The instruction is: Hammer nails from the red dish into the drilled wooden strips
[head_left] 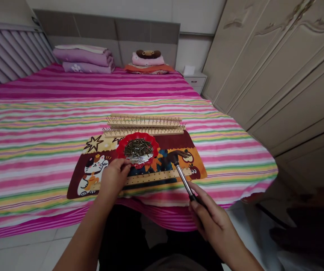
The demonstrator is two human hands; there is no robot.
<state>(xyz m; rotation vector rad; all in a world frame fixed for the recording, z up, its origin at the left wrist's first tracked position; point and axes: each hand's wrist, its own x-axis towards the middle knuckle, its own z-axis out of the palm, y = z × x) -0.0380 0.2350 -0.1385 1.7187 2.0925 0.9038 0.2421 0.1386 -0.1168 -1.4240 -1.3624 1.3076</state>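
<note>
The right grip [214, 222] was closed around the black end of the hammer [182, 177], whose shaft slanted up and left to a blurred head over the mat [77, 169], right of the red dish [119, 149]. The left grip [114, 176] was at the dish's lower-left rim, thumb and fingers drawn close together; whether they pinched anything could not be told. The nails [138, 148] lay heaped in the dish. Both forearms reached in from the bottom edge, the left slanting up and right, the right slanting up and left. Just below the dish, the near board [150, 177] ran across the mat, dotted with holes and with nails standing along it; above the dish lay the far boards [143, 131], bristling with upright nails. All this sat on a bed with a striped cover [38, 128], pink, white, yellow and green. Folded purple bedding [84, 58] and a pink-and-orange pile [148, 64] lay before the grey headboard [94, 30] in the upper left and upper centre; a white nightstand [195, 82] and pale wardrobe [277, 67] stood toward the upper right, and tiled floor [29, 252] showed at lower left.
</note>
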